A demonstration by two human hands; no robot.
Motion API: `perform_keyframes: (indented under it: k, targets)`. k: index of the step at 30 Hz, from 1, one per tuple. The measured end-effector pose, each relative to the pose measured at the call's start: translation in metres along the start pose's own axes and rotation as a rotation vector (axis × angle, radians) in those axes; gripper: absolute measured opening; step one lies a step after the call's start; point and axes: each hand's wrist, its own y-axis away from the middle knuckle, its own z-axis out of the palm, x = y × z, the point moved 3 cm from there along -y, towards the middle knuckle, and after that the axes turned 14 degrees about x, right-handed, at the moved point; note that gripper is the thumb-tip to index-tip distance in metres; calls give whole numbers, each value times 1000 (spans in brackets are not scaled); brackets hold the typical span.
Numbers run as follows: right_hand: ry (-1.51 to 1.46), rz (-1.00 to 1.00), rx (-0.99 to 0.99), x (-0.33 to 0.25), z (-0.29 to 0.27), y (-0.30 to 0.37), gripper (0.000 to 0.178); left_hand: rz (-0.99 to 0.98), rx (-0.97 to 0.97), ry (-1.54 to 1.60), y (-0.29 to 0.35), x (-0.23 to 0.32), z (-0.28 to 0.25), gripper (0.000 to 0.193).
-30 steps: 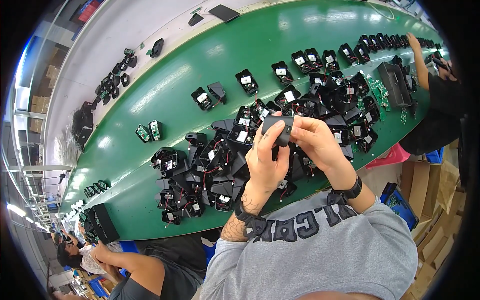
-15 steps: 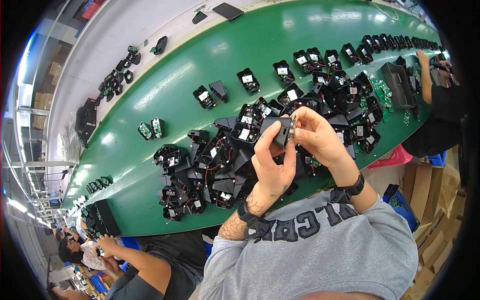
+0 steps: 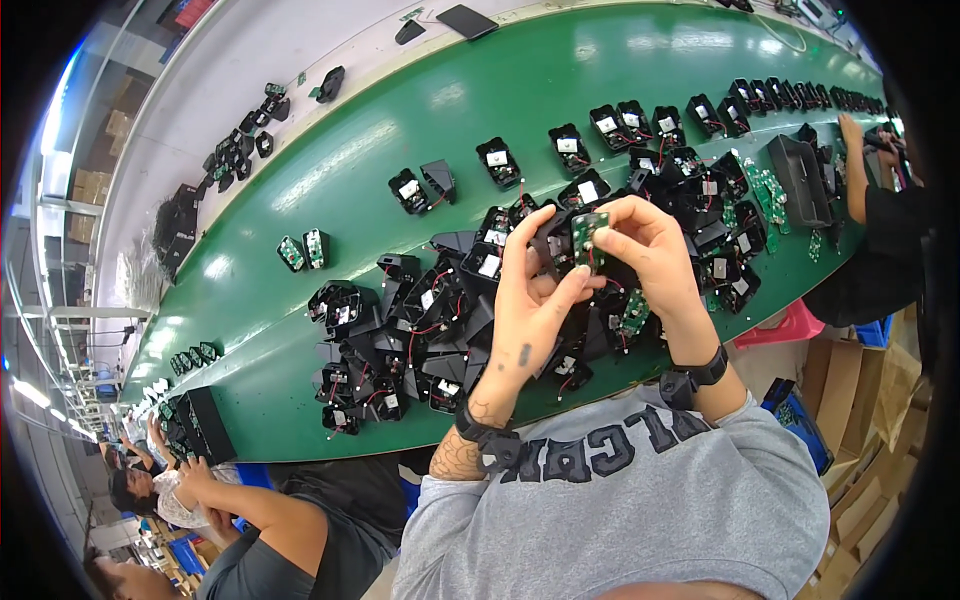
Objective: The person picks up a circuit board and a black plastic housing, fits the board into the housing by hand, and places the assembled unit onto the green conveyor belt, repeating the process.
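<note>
Above the pile, both my hands meet around one small assembly. My left hand [image 3: 528, 315] has its index finger and thumb curled round a black plastic housing [image 3: 548, 248], mostly hidden by the fingers and the board. My right hand [image 3: 655, 260] pinches a green circuit board [image 3: 586, 232] with its thumb on the board's face, at the housing's right side. Whether the board touches the housing, I cannot tell. Beneath and around my hands lies a heap of black housings [image 3: 460, 310] with white parts and red wires.
Black housings [image 3: 497, 160] stand in a row along the green table [image 3: 350, 200]. To the right are loose green boards [image 3: 765, 190] and a black bin [image 3: 800, 180]. Co-workers sit at left, with a bare arm [image 3: 245, 500], and at right, with another arm [image 3: 855, 170].
The housing has turned in my left hand, and the green board's face now shows. My left fingers have spread wider, while my right thumb has moved onto the board.
</note>
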Motion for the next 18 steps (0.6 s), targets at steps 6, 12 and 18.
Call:
perform_keyframes:
  k: [6,12,18]
  targets:
    - [-160,222,-98,5,0,3,11,-25,-58,-200,-4,6,-17,52]
    - [82,41,82,-11,7,9,26,117,32,-355,-5,-1,-10,45]
    - [180,35,44,-22,12,14,27,-19,-90,18,0,-3,-9,56]
